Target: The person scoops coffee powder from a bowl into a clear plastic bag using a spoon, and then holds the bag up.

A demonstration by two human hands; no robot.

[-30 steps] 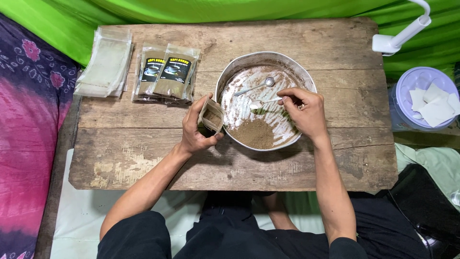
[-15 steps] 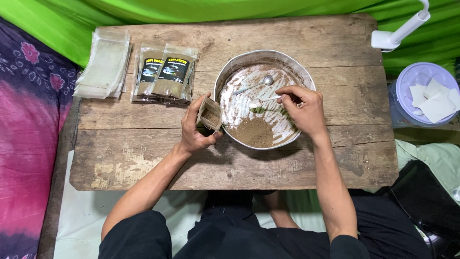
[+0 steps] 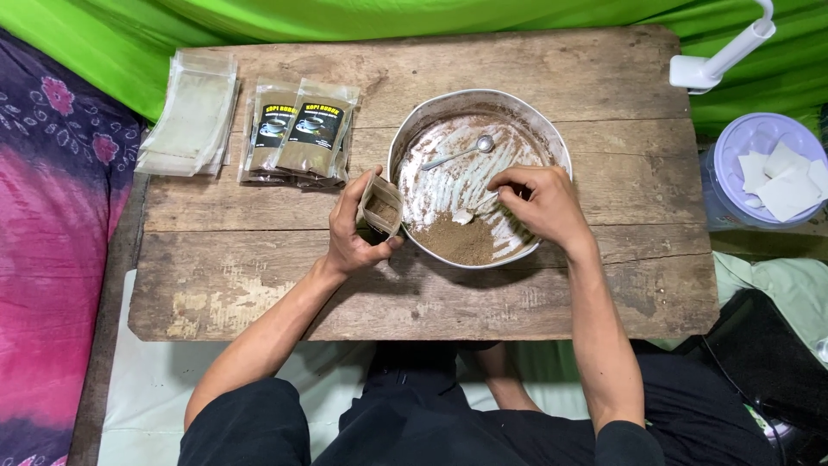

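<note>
- Left hand (image 3: 352,231): fingers wrapped around an open pouch (image 3: 379,207), held upright just beside the metal bowl (image 3: 412,129) rim.
- Right hand (image 3: 539,205): fingers curled closed inside the bowl, above brown powder (image 3: 461,240).
- What the right fingers pinch cannot be made out.

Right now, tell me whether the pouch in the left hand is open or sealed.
Open. The pouch in the left hand gapes at its top, with brown powder visible inside, beside the metal bowl.

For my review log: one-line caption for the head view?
Left hand holds an open pouch beside a metal bowl while right hand scoops brown powder.
</note>
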